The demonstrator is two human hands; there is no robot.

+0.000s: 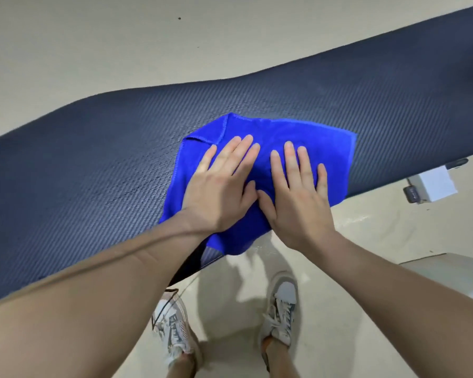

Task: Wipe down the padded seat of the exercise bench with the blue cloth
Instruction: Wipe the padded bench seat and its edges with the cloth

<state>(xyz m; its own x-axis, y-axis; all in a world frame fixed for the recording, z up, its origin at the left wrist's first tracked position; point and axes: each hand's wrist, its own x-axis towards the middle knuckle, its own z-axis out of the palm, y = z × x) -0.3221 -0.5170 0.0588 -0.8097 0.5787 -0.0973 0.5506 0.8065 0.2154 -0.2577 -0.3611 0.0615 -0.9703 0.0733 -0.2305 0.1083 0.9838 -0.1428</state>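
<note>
**A:** Seen from above your own arms: where does your blue cloth (pixel 325 148) sit?

**B:** Spread on the padded seat (pixel 93 148), the dark, ribbed pad that runs aslant across your view from lower left to upper right. Your cloth lies toward the near edge, and its nearest corner hangs just over that edge.

**A:** And your grip?

**B:** None to speak of. Your left hand (pixel 219 186) and your right hand (pixel 298 197) lie palm down on the cloth, side by side. The fingers are straight and a little spread, with nothing curled or pinched. Your thumbs meet between the hands, touching or just apart; I cannot tell which.

**A:** How does the cloth lie around your hands?

**B:** Its far left corner is folded over, just beyond your left fingertips. The right side lies flat past your right little finger.

**A:** What else is in your view?

**B:** A pale floor (pixel 93 50) on both sides of the seat. Your light laced shoes, the left shoe (pixel 175 331) and the right shoe (pixel 281 309), stand on it below the near edge. A white box (pixel 437 184) sits at the right, near the seat's edge.
</note>
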